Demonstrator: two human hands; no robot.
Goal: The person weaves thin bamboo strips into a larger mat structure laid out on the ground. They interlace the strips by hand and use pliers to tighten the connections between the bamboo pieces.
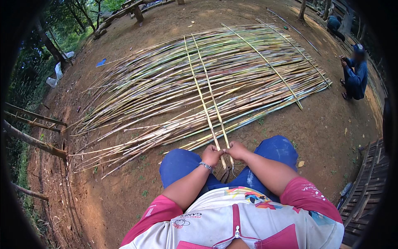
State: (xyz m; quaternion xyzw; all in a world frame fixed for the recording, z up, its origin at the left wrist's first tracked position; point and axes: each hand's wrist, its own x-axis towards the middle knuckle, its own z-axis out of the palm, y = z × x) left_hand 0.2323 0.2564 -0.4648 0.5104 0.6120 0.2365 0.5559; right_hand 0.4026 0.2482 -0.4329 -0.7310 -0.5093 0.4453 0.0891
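My left hand [212, 156], with a bracelet at the wrist, is closed around the near end of a long thin bamboo pole [200, 95]. Close beside it, my right hand [237, 150] is closed at the end of a second bamboo pole [213, 98], and the fingertips of both hands almost meet between the two. Both poles run away from me across a wide layer of bamboo poles [161, 99] on the ground. A thin wire [233, 169] hangs below my right hand. Under the pole ends, between my knees, is a dark tool [225, 176], perhaps pliers.
Two more crosswise poles [267, 62] lie over the layer farther right. A person in blue [357, 74] squats at the right, another person [334, 25] behind. Wooden rails [35, 139] stand at the left; a slatted bamboo structure [365, 186] is at the lower right.
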